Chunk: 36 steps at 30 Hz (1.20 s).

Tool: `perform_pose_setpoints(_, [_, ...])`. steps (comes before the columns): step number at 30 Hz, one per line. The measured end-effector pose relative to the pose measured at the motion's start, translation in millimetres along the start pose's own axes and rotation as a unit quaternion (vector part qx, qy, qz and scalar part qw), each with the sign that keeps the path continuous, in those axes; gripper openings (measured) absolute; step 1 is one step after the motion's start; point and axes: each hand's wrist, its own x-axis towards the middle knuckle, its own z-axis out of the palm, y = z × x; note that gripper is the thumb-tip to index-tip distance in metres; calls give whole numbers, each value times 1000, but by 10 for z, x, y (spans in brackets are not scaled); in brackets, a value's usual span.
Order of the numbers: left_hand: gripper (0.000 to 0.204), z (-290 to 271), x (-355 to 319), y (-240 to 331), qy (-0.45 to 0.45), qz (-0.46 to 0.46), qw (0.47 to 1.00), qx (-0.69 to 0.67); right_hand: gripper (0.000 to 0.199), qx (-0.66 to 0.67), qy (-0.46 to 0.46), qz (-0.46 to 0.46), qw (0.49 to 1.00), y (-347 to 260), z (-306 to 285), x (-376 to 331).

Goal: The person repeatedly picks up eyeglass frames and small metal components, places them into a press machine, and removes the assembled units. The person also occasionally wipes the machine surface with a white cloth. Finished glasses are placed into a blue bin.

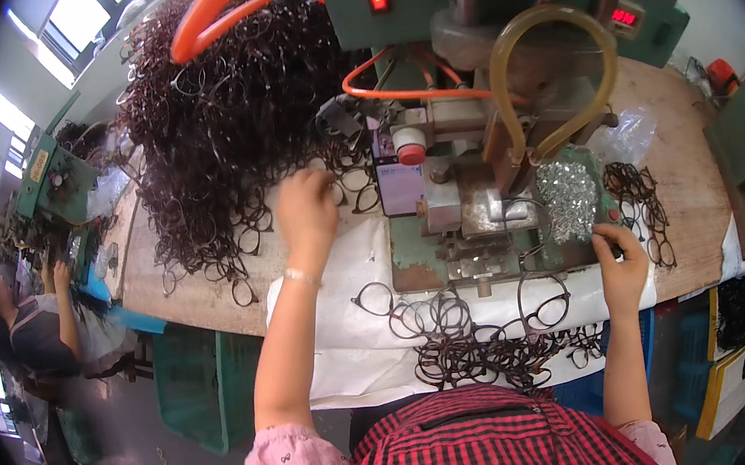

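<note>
My left hand (307, 217) is at the near edge of a large heap of dark brown eyeglass frames (227, 111). Its fingers are blurred, and whether they grip a frame is hidden. Beside a pile of small silvery metal parts (568, 199), my right hand (624, 268) has thumb and fingertips pinched together; anything between them is too small to make out. Between my hands stands a green bench machine with a metal fixture (491, 209). One eyeglass frame (545, 301) hangs at the fixture's front. More dark frames (471, 350) lie in a tangle on white sheeting in front of me.
A loose group of eyeglass frames (643, 199) lies right of the metal parts. Orange hoses and a looped yellowish tube (548, 16) cross over the machine. A green crate (200, 384) stands below the table at left. Another person (30, 321) works at a machine far left.
</note>
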Motion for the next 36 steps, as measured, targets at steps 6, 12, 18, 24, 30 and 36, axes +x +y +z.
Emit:
perform_pose_setpoints(6, [20,420,165,-114,-59,-40,992,100,12,62,8,29,998,-261,131,66])
perform_pose_setpoints(12, [14,-15,-234,-442,-94,-25,985,139,16,138,-92,-12,986,-916,2,56])
perform_pose_setpoints(18, [15,-311,-352,-180,62,23,997,50,36,257,-109,-24,960,-1162,641,557])
perform_pose_setpoints(24, [8,-573,-691,363,152,-209,892,-371,45,264,-96,17,960,-1188,621,396])
perform_pose_setpoints(30, [12,-1424,57,1607,124,-27,743,-657,50,324,-92,27,941,-1300,595,509])
perform_pose_setpoints(36, [15,-1293,391,1657,113,53,795,-594,50,358,-119,74,923,-1299,582,561])
